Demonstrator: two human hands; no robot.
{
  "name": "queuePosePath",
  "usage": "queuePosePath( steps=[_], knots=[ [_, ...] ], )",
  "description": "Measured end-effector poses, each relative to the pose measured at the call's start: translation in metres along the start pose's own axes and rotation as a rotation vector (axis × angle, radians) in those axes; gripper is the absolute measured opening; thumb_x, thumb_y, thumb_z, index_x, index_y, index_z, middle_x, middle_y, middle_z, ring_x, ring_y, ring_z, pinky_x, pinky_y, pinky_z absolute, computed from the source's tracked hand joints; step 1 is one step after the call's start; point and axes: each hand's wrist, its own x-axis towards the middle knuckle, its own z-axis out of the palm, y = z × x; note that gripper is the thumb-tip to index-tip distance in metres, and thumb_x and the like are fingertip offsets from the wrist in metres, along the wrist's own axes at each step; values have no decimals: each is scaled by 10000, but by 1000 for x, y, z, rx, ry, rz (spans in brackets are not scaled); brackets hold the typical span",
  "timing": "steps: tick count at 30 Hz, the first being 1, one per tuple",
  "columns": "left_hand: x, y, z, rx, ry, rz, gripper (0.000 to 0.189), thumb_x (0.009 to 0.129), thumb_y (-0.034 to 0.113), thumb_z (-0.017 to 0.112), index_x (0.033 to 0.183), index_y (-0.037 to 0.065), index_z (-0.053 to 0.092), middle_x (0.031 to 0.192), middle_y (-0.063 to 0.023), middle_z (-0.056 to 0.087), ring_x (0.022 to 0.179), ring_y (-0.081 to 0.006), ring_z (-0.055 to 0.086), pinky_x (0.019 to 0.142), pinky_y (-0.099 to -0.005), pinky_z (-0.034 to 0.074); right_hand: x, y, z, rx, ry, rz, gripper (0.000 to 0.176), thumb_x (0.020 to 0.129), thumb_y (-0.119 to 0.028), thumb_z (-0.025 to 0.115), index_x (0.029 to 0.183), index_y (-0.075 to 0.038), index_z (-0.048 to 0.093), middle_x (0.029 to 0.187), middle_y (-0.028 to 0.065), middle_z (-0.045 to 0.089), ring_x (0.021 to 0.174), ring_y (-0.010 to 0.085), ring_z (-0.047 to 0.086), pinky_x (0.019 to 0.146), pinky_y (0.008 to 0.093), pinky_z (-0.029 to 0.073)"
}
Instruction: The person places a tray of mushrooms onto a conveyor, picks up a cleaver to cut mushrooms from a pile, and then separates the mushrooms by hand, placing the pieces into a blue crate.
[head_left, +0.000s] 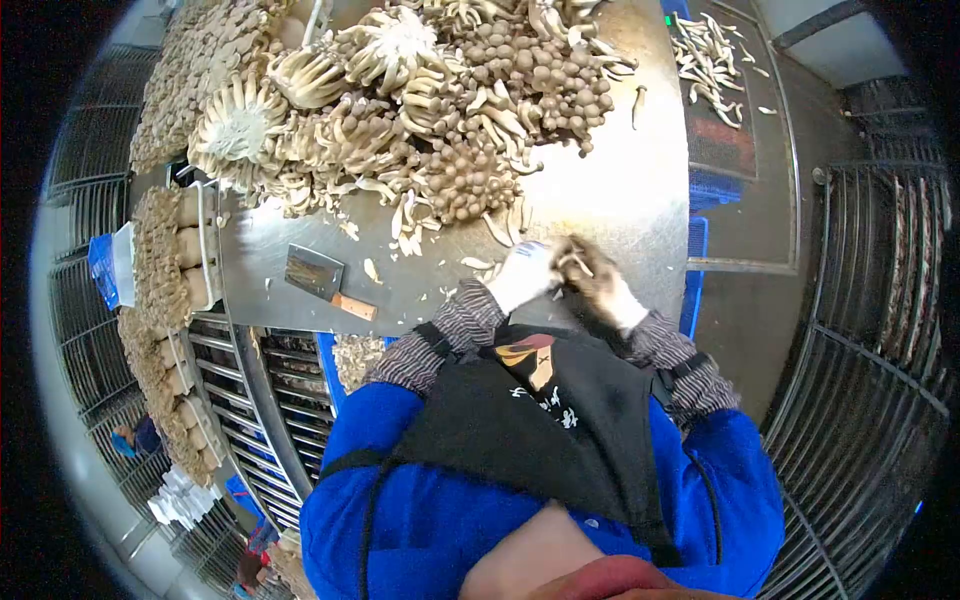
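Observation:
Near the front edge of the steel table (pixel 640 200), my two hands in white gloves are close together. A small brownish clump of mushrooms (pixel 575 262), blurred, is between them. My left hand (pixel 526 274) is closed at the clump's left side. My right hand (pixel 612 296), smeared by motion, curls round it from the right, its fingers partly hidden. A large heap of brown-capped mushrooms (pixel 470 180) with pale stems covers the back of the table. Left of my hands lies a cleaver (pixel 316 272) with a wooden handle, touched by neither hand.
Loose stems and scraps (pixel 410 235) lie before the heap. Cut mushrooms (pixel 705 60) fill a container at the right, above blue crates (pixel 697 240). A metal roller conveyor (pixel 240 400) and packed mushroom trays (pixel 165 260) stand at the left. Wire racks (pixel 880 300) stand at the right.

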Motion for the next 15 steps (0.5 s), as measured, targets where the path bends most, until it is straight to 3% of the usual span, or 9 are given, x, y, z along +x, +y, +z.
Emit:
queuePosePath(
  steps=[3, 4, 5, 6, 8, 10, 11, 14, 15],
  knots=[
    [8, 3, -31, 76, 130, 381, 428, 725, 283, 737, 1051, 37, 610, 1058, -196, 645, 1033, -327, 623, 867, -441, 490, 8, 14, 0, -22, 182, 31, 326, 996, -152, 535, 1266, 28, 568, 1067, 140, 674, 994, 171, 630, 851, 299, 507],
    [12, -25, -46, 223, 128, 328, 463, 721, 317, 766, 1056, 35, 616, 1093, -187, 631, 1052, -324, 600, 888, -421, 488, 2, 23, -11, 16, 267, 20, 302, 999, -144, 526, 1237, 33, 581, 1036, 130, 677, 965, 159, 629, 827, 288, 506],
    [9, -20, -71, 258, 154, -165, 455, 752, 297, 764, 1078, 16, 619, 1057, -179, 630, 1038, -332, 590, 913, -412, 483, -10, 34, -25, 53, 349, 7, 280, 1002, -135, 516, 1209, 37, 594, 1005, 119, 679, 937, 146, 629, 804, 278, 506],
    [10, -21, -110, 66, 724, 188, 463, 783, 263, 777, 1109, -23, 615, 1000, -168, 624, 940, -271, 605, 801, -429, 540, -26, 39, -41, 85, 469, 121, 280, 1002, -144, 518, 1199, 39, 596, 999, 117, 683, 923, 144, 630, 795, 271, 503],
    [6, -44, -151, -125, 1039, -87, 409, 921, 273, 639, 1176, -42, 588, 1128, -221, 610, 1065, -312, 592, 914, -495, 500, -68, 79, -81, 43, 742, 262, 299, 999, -173, 528, 1194, 44, 597, 995, 123, 689, 905, 158, 633, 794, 277, 501],
    [13, -125, -146, 53, 882, -314, 610, 906, 322, 674, 1368, -27, 484, 1300, -271, 555, 1202, -334, 551, 1046, -439, 431, -116, 161, -122, -195, 946, 369, 341, 988, -213, 549, 1203, 47, 592, 1019, 154, 686, 917, 212, 640, 821, 316, 505],
    [13, -147, -147, -155, 560, -348, 678, 876, 316, 711, 1406, -15, 449, 1336, -239, 549, 1226, -309, 540, 1051, -387, 429, -133, 180, -135, -352, 1001, 449, 364, 981, -234, 562, 1208, 49, 589, 1042, 176, 681, 934, 249, 644, 843, 343, 507],
    [12, -133, -146, -674, 343, -308, 718, 830, 269, 744, 1426, 22, 430, 1303, -192, 571, 1199, -262, 548, 1033, -359, 438, -144, 186, -142, -1024, 974, 553, 392, 974, -261, 569, 1219, 45, 586, 1113, 215, 655, 996, 316, 637, 895, 394, 499],
    [9, -120, -149, -655, 274, -314, 736, 810, 245, 756, 1433, 33, 425, 1291, -174, 580, 1182, -243, 556, 1018, -346, 449, -132, 184, -136, -1115, 1027, 278, 365, 963, -244, 593, 1197, 36, 596, 1138, 220, 638, 1020, 353, 624, 917, 412, 491]
  ],
)
